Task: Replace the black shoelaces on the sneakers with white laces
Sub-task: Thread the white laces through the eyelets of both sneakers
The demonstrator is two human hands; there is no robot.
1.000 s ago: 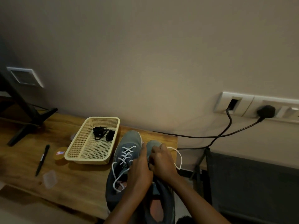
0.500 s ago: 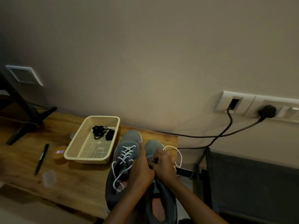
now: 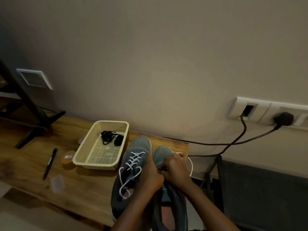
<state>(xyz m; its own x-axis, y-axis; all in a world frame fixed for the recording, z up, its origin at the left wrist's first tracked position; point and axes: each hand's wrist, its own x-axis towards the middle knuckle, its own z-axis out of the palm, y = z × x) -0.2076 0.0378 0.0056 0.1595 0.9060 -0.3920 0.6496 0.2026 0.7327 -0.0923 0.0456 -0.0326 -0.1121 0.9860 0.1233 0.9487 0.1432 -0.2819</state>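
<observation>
A small round amber tub (image 3: pixel 67 160) on the wooden worktop (image 3: pixel 83 185) carries a blue, red and white label, too small to read. A pale mark on the right sneaker (image 3: pixel 162 154) tongue is also unreadable.

The left hand (image 3: pixel 150 177) grips the right sneaker's inner side, fingers curled. The right hand (image 3: pixel 176 170), fingers bent tight, pinches a loose white lace (image 3: pixel 191 165) over the eyelets. The lace arcs out in a loop to its right.

Two grey-blue sneakers lie side by side at the worktop's near right end, toes toward the wall. The left sneaker (image 3: pixel 133 147) carries a threaded white lace (image 3: pixel 133 162) with its ends untied.

One cream mesh basket (image 3: pixel 98 166) just left of them holds the black laces (image 3: pixel 110 138), bundled. One black pen (image 3: pixel 50 162) and one clear plastic case (image 3: pixel 57 182) lie further left.
</observation>
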